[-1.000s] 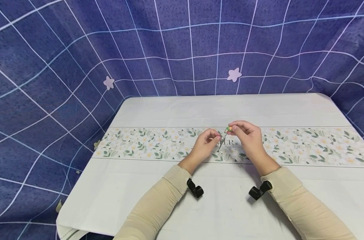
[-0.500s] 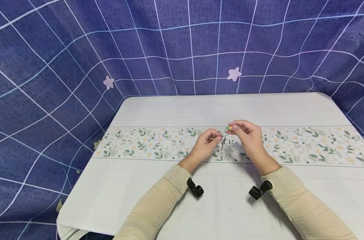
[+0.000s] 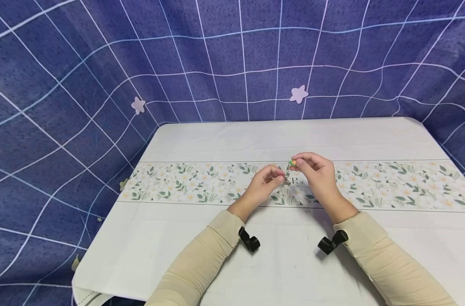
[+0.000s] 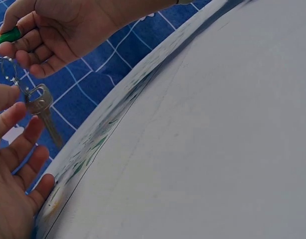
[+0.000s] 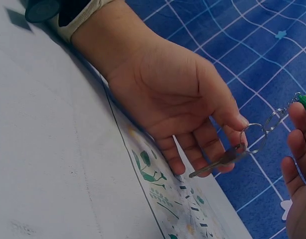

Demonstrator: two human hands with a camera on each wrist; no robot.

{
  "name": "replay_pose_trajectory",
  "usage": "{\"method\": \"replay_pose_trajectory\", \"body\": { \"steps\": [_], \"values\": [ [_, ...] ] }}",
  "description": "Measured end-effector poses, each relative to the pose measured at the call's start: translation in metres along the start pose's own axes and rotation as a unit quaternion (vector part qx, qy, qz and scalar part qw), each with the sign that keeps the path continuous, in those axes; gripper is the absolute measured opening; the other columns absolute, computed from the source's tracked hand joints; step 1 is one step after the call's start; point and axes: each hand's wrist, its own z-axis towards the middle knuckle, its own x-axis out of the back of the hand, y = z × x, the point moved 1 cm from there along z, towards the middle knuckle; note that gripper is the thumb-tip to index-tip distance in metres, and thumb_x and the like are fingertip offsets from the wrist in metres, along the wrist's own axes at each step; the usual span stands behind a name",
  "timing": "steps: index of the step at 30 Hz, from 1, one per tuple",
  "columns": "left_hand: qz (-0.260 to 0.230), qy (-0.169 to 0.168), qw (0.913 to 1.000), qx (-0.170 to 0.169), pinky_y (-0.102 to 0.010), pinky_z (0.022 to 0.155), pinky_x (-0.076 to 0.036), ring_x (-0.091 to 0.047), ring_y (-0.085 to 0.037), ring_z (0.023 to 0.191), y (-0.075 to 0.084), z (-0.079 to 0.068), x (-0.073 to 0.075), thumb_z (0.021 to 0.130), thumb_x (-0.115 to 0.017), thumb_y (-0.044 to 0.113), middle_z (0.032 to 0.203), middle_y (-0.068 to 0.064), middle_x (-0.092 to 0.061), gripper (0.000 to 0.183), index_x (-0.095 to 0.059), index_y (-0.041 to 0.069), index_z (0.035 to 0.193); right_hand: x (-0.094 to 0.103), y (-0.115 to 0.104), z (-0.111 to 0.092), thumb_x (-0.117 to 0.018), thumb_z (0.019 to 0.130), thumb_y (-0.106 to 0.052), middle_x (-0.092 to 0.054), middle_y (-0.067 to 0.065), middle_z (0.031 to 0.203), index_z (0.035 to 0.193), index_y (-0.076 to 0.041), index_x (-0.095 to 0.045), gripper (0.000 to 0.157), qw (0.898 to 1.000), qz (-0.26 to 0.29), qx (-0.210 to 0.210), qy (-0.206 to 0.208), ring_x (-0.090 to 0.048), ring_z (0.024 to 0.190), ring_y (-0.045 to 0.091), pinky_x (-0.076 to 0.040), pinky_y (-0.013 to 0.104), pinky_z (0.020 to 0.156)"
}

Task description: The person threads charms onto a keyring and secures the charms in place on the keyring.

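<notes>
In the head view, my right hand [image 3: 319, 172] pinches a small green-and-orange charm [image 3: 293, 163] between thumb and fingertips. A short metal chain [image 5: 276, 115] runs from this charm to a split key ring [image 5: 257, 139]. My left hand [image 3: 263, 182] pinches that ring by its edge with thumb and index finger, its other fingers loosely bent. From the ring hangs one metal key [image 4: 42, 105], tilted downward beside the left fingers. Both hands are held above the table, with the keychain stretched between them. The right fingers cover much of the charm.
A white tablecloth [image 3: 286, 259] covers the table, crossed by a floral printed band [image 3: 194, 182] with dark lettering. Behind and to the left hangs a blue grid-patterned curtain [image 3: 224, 55] with pale stars. Black camera mounts [image 3: 249, 240] sit at both wrists.
My left hand has shifted slightly down and right, and the chain now hangs more steeply below the charm. The key has swung about on the ring. My right hand stays nearly in place.
</notes>
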Motion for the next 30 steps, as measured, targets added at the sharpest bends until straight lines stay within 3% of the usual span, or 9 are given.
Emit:
{"method": "replay_pose_trajectory", "body": {
  "steps": [5, 14, 22, 30],
  "values": [
    [-0.01, -0.024, 0.9995, 0.019, -0.03, 0.095, -0.046, -0.059, -0.014, 0.104, 0.002, -0.0026, 0.0008, 0.096, -0.059, -0.002, 0.116, -0.019, -0.066, 0.02, -0.062, -0.002, 0.115, 0.0001, 0.0, 0.0002, -0.06, 0.099, 0.001, -0.074, -0.006, 0.089, 0.105, 0.019, -0.064, 0.019, 1.0, -0.004, 0.001, 0.0, -0.072, 0.078, 0.009, -0.057, 0.025, 0.084],
    [0.041, -0.063, 0.997, 0.02, -0.035, 0.101, -0.044, -0.056, -0.022, 0.115, -0.0004, -0.003, 0.0008, 0.095, -0.066, 0.004, 0.118, -0.012, -0.066, 0.027, -0.061, 0.003, 0.121, -0.0002, -0.0015, 0.0003, -0.06, 0.099, 0.001, -0.074, -0.005, 0.089, 0.105, 0.019, -0.064, 0.019, 1.0, 0.001, 0.005, 0.001, -0.072, 0.077, 0.009, -0.056, 0.026, 0.085],
    [0.062, -0.069, 0.9955, 0.019, -0.028, 0.093, -0.048, -0.061, -0.014, 0.103, 0.0001, -0.0028, -0.0003, 0.098, -0.063, 0.003, 0.111, -0.012, -0.068, 0.018, -0.063, 0.001, 0.116, 0.0002, -0.0029, 0.0001, -0.059, 0.098, 0.003, -0.074, -0.005, 0.089, 0.105, 0.02, -0.063, 0.019, 1.0, 0.007, 0.008, 0.003, -0.072, 0.077, 0.009, -0.057, 0.026, 0.083],
    [0.053, -0.059, 0.9965, 0.029, -0.025, 0.095, -0.049, -0.062, -0.01, 0.099, -0.0007, -0.0026, 0.0002, 0.098, -0.064, 0.003, 0.107, -0.013, -0.068, 0.013, -0.066, -0.001, 0.109, 0.0017, -0.0026, 0.0014, -0.06, 0.098, 0.003, -0.075, -0.003, 0.088, 0.104, 0.023, -0.061, 0.021, 0.999, 0.034, 0.008, 0.01, -0.073, 0.076, 0.01, -0.057, 0.027, 0.082]
  ]
}}
